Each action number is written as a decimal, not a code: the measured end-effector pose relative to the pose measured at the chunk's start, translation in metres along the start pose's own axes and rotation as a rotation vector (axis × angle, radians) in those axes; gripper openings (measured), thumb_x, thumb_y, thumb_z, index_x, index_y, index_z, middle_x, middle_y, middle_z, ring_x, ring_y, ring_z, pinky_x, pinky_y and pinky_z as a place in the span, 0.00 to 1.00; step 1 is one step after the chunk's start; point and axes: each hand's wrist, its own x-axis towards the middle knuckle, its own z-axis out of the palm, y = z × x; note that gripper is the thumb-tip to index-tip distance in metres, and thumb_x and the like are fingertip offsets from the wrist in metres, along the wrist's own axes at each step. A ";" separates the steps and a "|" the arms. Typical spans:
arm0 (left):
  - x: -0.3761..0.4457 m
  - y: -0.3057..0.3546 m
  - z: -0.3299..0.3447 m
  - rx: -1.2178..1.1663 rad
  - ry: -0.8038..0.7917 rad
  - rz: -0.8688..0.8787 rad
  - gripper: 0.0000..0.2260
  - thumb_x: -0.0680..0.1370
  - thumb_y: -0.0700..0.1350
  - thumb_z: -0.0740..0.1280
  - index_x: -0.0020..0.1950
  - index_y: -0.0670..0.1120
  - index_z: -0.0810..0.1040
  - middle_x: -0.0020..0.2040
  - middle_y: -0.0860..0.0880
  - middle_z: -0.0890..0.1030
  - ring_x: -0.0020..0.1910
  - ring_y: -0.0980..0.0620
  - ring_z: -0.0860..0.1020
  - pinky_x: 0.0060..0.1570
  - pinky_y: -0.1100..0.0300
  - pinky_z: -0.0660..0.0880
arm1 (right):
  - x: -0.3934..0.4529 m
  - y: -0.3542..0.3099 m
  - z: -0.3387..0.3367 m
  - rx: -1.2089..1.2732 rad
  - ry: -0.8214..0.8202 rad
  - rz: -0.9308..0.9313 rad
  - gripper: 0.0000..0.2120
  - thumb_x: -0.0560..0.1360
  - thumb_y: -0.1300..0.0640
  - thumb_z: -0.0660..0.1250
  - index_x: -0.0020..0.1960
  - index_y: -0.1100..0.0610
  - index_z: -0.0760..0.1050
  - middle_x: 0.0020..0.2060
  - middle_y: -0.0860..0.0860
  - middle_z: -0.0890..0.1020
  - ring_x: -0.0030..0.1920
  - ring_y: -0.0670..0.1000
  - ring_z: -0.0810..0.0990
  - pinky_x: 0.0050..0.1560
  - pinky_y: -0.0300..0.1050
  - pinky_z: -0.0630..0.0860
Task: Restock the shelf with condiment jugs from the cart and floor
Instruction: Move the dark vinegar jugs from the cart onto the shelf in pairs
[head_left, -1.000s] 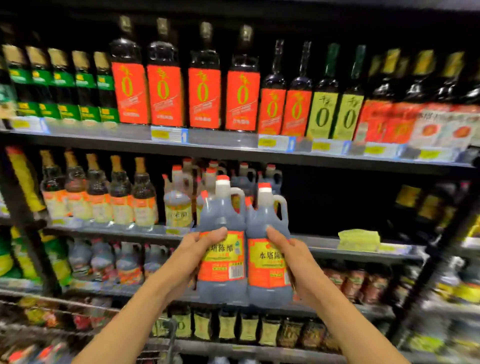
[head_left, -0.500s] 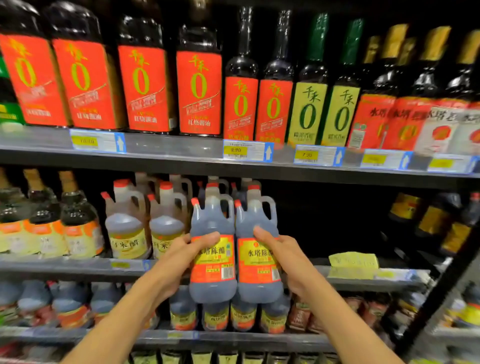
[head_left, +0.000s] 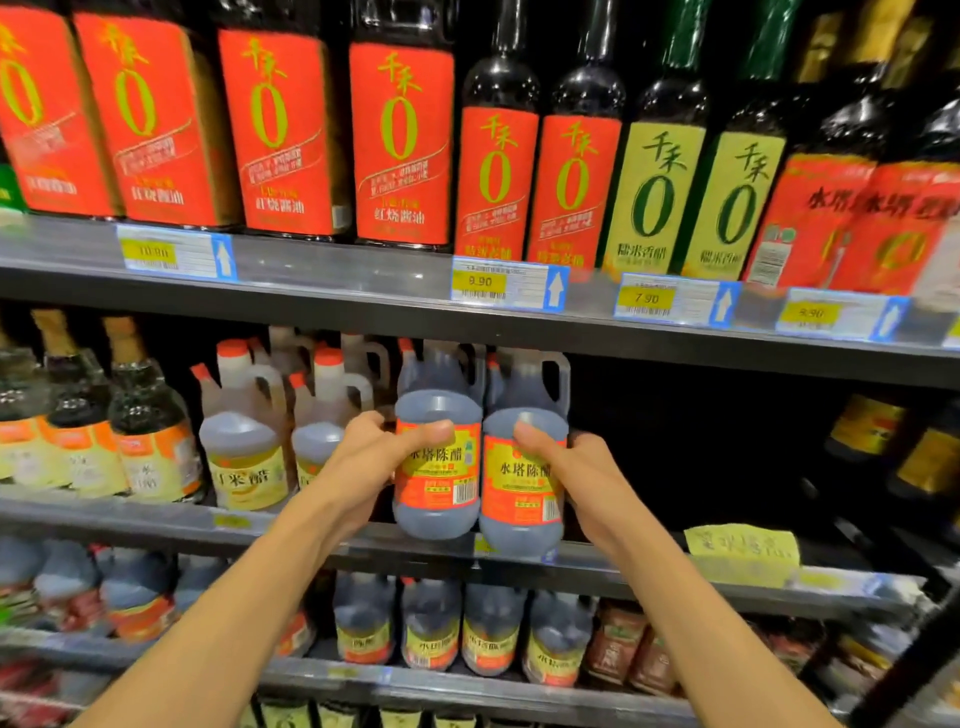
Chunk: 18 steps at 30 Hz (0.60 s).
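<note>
A person's left hand (head_left: 387, 452) and right hand (head_left: 563, 470) each grip a dark vinegar jug at the front lip of the middle shelf (head_left: 156, 519), thumbs pressed across the labels and fingers curled behind, out of sight. The left jug (head_left: 437, 467) and right jug (head_left: 522, 483) touch side by side, their bases level with the shelf edge; whether they rest on it cannot be told. At nine o'clock from the pair stand pale rice vinegar jugs (head_left: 244, 447) with red caps. At twelve o'clock, red-labelled soy sauce bottles (head_left: 400, 140) line the upper shelf above price tags (head_left: 498, 285). At four o'clock a yellow handwritten note (head_left: 740, 551) sits on the shelf edge.
</note>
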 end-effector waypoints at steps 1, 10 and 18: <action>0.002 0.000 0.001 -0.012 0.011 0.024 0.25 0.65 0.47 0.81 0.56 0.43 0.73 0.49 0.44 0.86 0.49 0.46 0.86 0.48 0.48 0.82 | 0.003 0.000 -0.001 0.011 0.002 -0.029 0.28 0.64 0.46 0.79 0.58 0.59 0.81 0.48 0.55 0.88 0.50 0.56 0.87 0.54 0.57 0.82; 0.018 -0.009 -0.002 0.047 -0.059 0.129 0.34 0.59 0.49 0.84 0.61 0.42 0.79 0.54 0.44 0.86 0.55 0.46 0.85 0.57 0.46 0.80 | 0.033 0.019 -0.013 0.059 -0.051 -0.149 0.32 0.62 0.59 0.80 0.64 0.58 0.76 0.54 0.55 0.86 0.55 0.56 0.85 0.52 0.50 0.81; 0.024 -0.026 -0.010 0.127 -0.158 0.149 0.29 0.66 0.38 0.80 0.66 0.41 0.76 0.58 0.46 0.85 0.58 0.48 0.83 0.59 0.50 0.78 | 0.044 0.042 -0.018 0.022 -0.126 -0.118 0.39 0.59 0.59 0.83 0.67 0.55 0.73 0.57 0.53 0.85 0.57 0.55 0.85 0.56 0.53 0.80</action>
